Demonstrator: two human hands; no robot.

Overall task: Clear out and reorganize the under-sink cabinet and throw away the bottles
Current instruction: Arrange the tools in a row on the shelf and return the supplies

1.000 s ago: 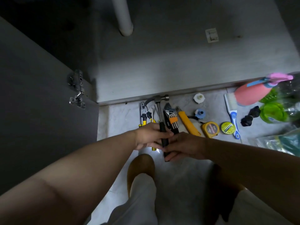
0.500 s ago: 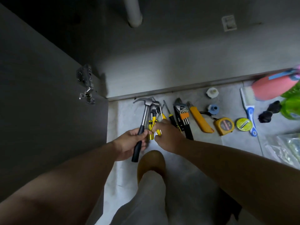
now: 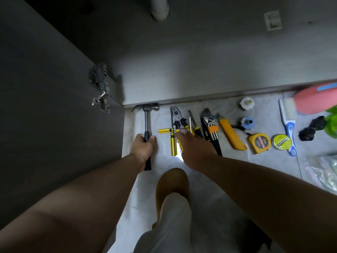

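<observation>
Now that the hammer [image 3: 147, 121] has moved leftmost — left hand [image 3: 143, 149] gripping its handle — the right hand [image 3: 197, 148], fingers [image 3: 180, 135] straight, touches the screwdrivers [image 3: 173, 144], seemingly next for sorting.

At your 12 o'clock the grey under-sink cabinet [image 3: 200, 70] stands open, its door [image 3: 45, 88] swung out at 9. At 3 o'clock a pink bottle [image 3: 317, 101] lies on its side on the floor, just beside a green bottle [image 3: 332, 125] cut off by the edge.

Perhaps a pink bottle [image 3: 316, 102], half off-frame
</observation>
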